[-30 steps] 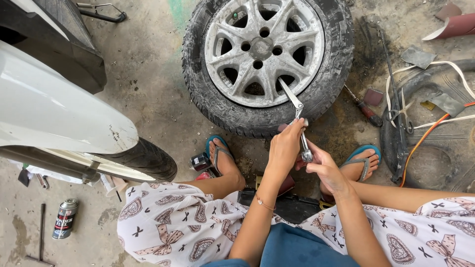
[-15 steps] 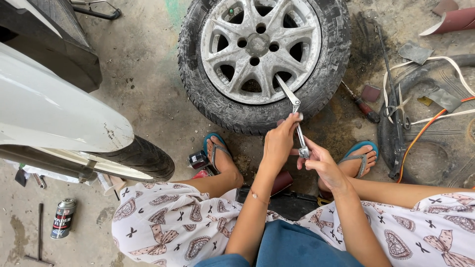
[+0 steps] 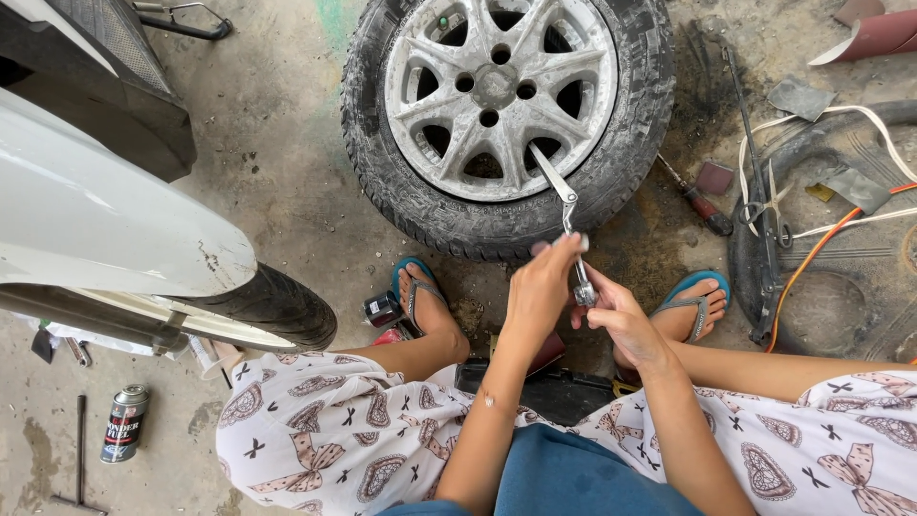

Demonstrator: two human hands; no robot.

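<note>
hands on ratchet, car wheel on ground

presently: left hand (image 3: pixel 541 287) and right hand (image 3: pixel 621 320) both clenched around a metal ratchet wrench (image 3: pixel 571 234), held just in front of a dirty alloy wheel (image 3: pixel 501 91) lying flat on concrete. screwdriver (image 3: pixel 697 201) beside tyre; spray can (image 3: pixel 124 423) far left.

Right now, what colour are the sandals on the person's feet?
Blue-teal sandals, seen best in the head view, below the tyre.
</note>
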